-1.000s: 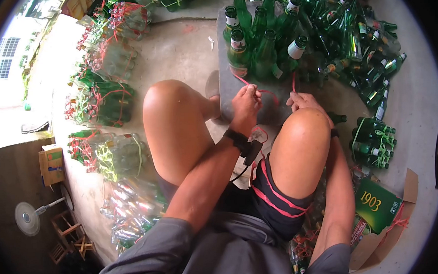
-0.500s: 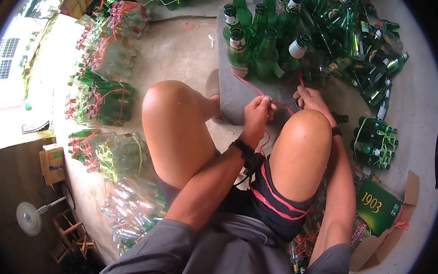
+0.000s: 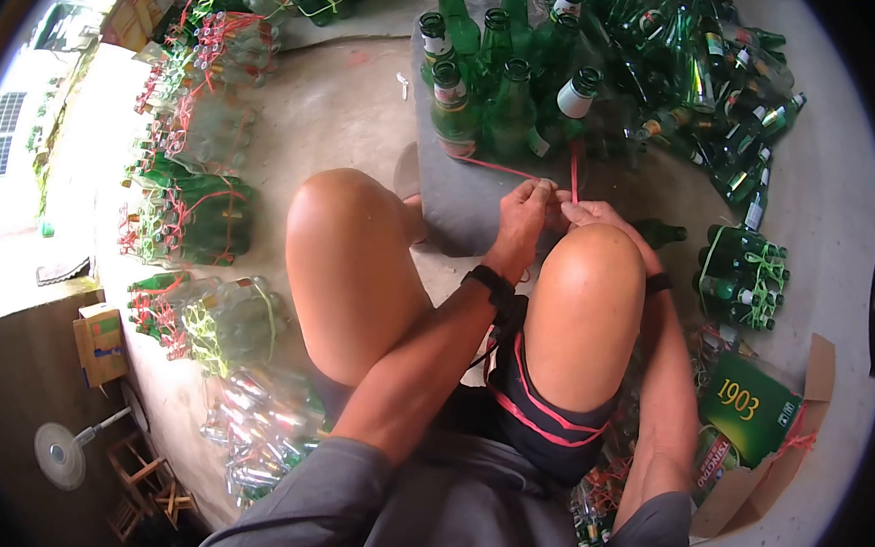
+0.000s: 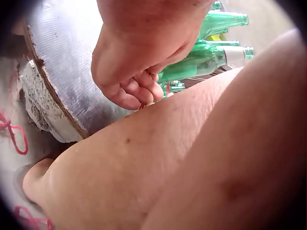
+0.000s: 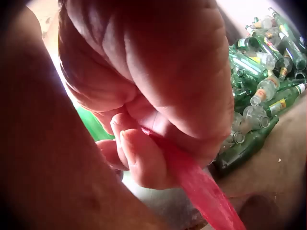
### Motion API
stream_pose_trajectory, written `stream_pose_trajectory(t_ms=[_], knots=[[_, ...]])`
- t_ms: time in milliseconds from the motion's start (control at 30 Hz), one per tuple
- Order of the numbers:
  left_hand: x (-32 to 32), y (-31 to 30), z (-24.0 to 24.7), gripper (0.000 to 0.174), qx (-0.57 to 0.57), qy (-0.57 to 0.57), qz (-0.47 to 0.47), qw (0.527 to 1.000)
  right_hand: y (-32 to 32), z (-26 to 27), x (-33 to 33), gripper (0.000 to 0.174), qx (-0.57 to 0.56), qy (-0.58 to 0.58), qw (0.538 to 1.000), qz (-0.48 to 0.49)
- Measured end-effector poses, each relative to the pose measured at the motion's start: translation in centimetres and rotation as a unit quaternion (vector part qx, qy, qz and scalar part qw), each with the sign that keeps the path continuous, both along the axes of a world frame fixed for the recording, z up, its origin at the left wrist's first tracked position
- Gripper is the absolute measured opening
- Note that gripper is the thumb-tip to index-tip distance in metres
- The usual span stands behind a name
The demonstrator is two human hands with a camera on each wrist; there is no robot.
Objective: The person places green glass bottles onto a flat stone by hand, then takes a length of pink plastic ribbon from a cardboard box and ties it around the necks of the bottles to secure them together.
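Note:
A cluster of upright green glass bottles (image 3: 494, 86) stands on a grey board (image 3: 452, 204) in front of my knees. A red string (image 3: 496, 166) runs round the base of the cluster and back to my hands. My left hand (image 3: 537, 189) pinches one end of it just above my right knee (image 3: 582, 282). My right hand (image 3: 574, 210) pinches the other end (image 3: 574, 177), touching the left hand. In the right wrist view the red string (image 5: 199, 184) passes between curled fingers (image 5: 144, 160). The left wrist view shows curled fingers (image 4: 136, 93) beside the knee.
A heap of loose green bottles (image 3: 715, 80) lies at the right of the board. Tied bottle bundles (image 3: 201, 214) line the floor at left, one more bundle (image 3: 743, 277) sits at right. A green 1903 carton (image 3: 750, 403) in an open cardboard box lies near my right elbow.
My left hand moved right and my right hand moved slightly left, so they now meet above the right knee. The red string's two ends have drawn together.

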State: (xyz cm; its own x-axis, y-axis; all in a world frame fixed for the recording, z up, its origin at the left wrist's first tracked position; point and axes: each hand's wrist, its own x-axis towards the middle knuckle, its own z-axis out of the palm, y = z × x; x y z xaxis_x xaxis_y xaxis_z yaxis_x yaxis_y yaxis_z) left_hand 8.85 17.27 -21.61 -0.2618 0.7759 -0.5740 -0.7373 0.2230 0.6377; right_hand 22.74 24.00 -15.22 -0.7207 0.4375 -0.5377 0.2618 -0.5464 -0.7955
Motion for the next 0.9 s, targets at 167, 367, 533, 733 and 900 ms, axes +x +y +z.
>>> stream_pose_trajectory(t_ms=[167,367,533,733,900], knots=[[0.2,1.0,-0.9,0.02,0.021,-0.053,-0.002,0.998,1.1,-1.9,1.5,0.035,-0.077,-0.02,0.995,0.057],[0.3,1.8,-0.5,0.017,0.064,-0.105,0.002,0.992,1.0,-2.9,1.7,0.033,-0.082,-0.053,0.994,0.045],[0.0,2.0,0.0,0.011,0.057,-0.108,0.011,0.993,1.3,-3.8,2.3,0.029,0.043,-0.05,0.996,0.057],[0.3,2.1,0.1,0.012,0.034,-0.105,0.019,0.994,1.7,-1.1,0.7,0.03,-0.084,0.016,0.991,-0.105],[0.5,2.0,-0.1,0.012,0.028,-0.097,0.033,0.994,3.2,-3.2,0.2,0.025,-0.02,-0.02,0.991,-0.132]])
